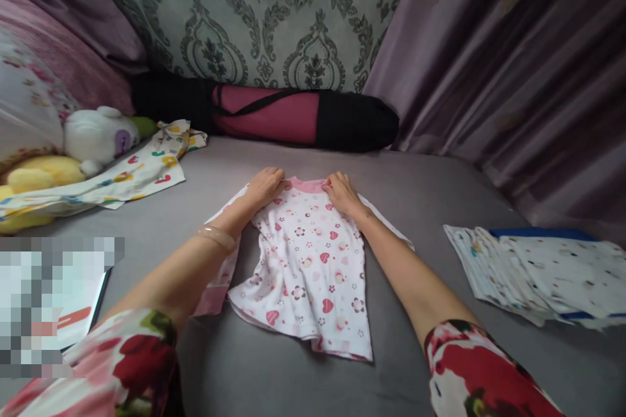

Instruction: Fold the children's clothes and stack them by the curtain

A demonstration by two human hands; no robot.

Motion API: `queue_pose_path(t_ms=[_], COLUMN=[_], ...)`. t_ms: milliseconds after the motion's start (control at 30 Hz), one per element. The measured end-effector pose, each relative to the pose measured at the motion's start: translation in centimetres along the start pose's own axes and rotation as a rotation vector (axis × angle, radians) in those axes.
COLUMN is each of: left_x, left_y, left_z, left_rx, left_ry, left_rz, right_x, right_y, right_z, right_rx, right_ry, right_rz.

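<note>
Cotton, white with pink hearts and flowers: a small shirt (313,267), spread front-up on the grey bed (420,189), pink collar at the far end, hem trailing back from the grip toward the body.

Head view. Left hand (264,186) curled down on one shoulder of the shirt, right hand (341,192) on the other, just either side of the collar. Fingers bent and pressed together on each, seemingly pinching the shoulder seams against the bed; thumbs hidden. Clear bangle (215,236) on the left wrist, a sleeve with a pink cuff lying under that forearm. Floral sleeves at both elbows.

Well off to the right of the grip, a fanned stack of folded cloths (538,273) on a blue edge. Well off to the left, a printed cloth (141,176) and a white plush toy (98,133). Beyond the grip, against the patterned wall, a rolled mat (293,117) in a black and pink bag.

Judging by the flat lie and the paired hold: squaring up at the shoulders, body of the shirt still rippled near the hem. Any further handling calls for keeping both shoulders level, lifting the left forearm off the trapped sleeve, and smoothing the wrinkles back from the grip.
</note>
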State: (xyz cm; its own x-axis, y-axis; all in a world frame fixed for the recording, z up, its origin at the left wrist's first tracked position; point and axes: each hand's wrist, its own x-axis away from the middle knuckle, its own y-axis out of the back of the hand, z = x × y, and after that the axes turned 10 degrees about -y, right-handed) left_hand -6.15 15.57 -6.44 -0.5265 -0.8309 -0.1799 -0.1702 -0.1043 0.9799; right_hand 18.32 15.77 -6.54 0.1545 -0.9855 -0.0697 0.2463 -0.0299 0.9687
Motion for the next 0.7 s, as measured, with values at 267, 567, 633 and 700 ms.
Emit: queue_pose_path(t_ms=[267,567,633,700], left_x=[-0.2,1.3,0.4,-1.0], left_y=[-0.7,2.4,2.6,2.1], left_z=[1.1,0.1,-1.7,-4.2], left_rx=[0.011,0.038,0.108,0.170], left_ry=[0.012,-0.073,-0.181,-0.280], left_rz=[0.042,-0.056,-0.054,-0.044], right_x=[-0.9,9.8,13.7,16.5], right_y=[-0.1,8.2,8.9,8.9], right_z=[-0.7,-10.8,-12.5,-13.2], right_rx=[-0.098,-0.198,-0.180,-0.168], right_ry=[-0.014,-0.369,-0.506,-0.560], right_rz=[0.050,0.103,0.181,0.207])
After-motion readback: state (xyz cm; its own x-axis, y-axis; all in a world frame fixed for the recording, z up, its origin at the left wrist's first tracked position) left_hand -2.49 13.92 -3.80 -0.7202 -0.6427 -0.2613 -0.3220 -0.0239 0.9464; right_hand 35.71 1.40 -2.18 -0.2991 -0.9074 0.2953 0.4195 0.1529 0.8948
